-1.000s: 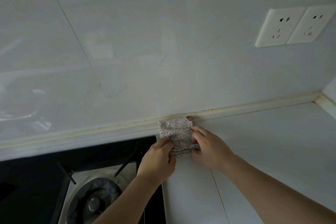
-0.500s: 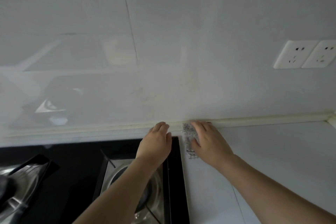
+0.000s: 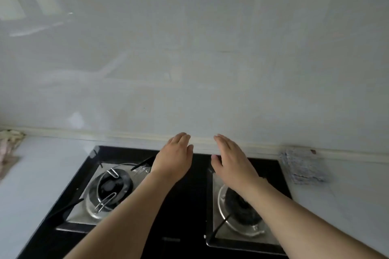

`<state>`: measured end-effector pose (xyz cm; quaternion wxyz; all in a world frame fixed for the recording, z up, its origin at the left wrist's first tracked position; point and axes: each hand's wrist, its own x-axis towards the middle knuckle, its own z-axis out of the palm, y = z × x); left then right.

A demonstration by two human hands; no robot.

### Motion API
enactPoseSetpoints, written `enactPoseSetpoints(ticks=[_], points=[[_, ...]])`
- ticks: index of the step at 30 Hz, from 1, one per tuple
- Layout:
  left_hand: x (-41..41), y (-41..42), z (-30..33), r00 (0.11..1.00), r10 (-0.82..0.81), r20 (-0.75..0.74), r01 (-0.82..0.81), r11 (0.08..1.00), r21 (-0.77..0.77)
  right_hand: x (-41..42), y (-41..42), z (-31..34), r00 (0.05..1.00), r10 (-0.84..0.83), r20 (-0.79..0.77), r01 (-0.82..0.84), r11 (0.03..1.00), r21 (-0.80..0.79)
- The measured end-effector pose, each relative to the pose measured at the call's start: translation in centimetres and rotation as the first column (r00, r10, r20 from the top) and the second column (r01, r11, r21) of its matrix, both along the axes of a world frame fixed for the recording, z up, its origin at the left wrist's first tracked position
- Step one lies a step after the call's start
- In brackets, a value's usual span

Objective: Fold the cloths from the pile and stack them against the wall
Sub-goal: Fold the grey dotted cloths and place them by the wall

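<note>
My left hand [image 3: 175,159] and right hand [image 3: 232,164] hover flat, fingers straight, empty, above the black stove [image 3: 185,206]. The folded cloth [image 3: 301,166] lies on the pale desk [image 3: 345,202] against the glossy wall [image 3: 189,59].

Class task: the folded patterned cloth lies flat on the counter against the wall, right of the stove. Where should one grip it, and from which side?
Judging by its pose, pinch the folded cloth at its near edge, coming from the counter side. It lies flat with its far edge against the wall, so only the front and side edges are free.
</note>
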<state>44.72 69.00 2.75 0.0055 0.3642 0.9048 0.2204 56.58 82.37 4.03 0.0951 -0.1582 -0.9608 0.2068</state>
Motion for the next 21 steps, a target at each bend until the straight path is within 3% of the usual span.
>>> enactPoseSetpoints(ticks=[7, 21], points=[[-7.0, -12.1, 3.1, 0.999, 0.048, -0.024, -0.048, 0.999, 0.0, -7.1, -11.2, 3.4, 0.999, 0.031, -0.022, -0.031, 0.999, 0.028], [-12.3, -22.1, 6.0, 0.987, 0.134, -0.086, -0.134, 0.991, 0.01, -13.3, -18.7, 6.0, 0.999, 0.031, -0.014, -0.032, 0.997, -0.07]])
